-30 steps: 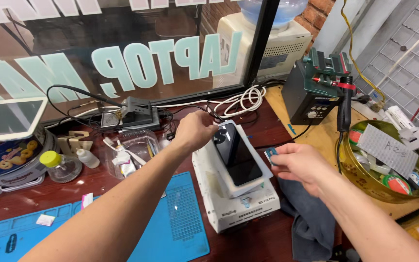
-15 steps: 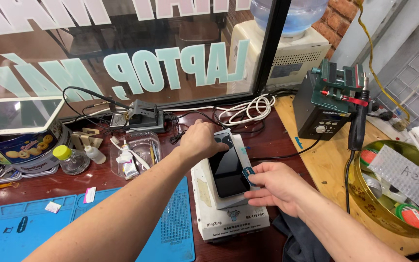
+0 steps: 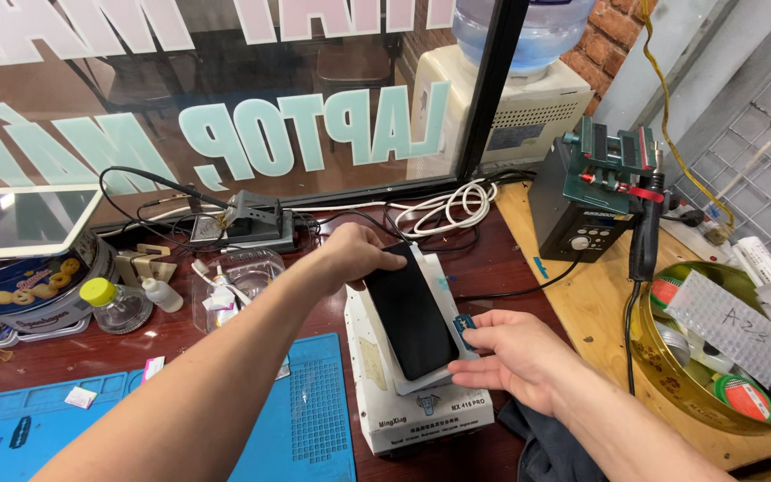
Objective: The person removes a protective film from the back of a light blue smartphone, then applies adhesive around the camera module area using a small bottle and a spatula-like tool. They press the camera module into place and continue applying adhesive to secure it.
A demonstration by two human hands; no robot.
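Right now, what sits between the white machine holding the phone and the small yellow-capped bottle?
In the head view, between the white machine and the yellow-capped bottle stand a clear plastic container with small tubes and the person's left forearm crossing dark red tabletop.
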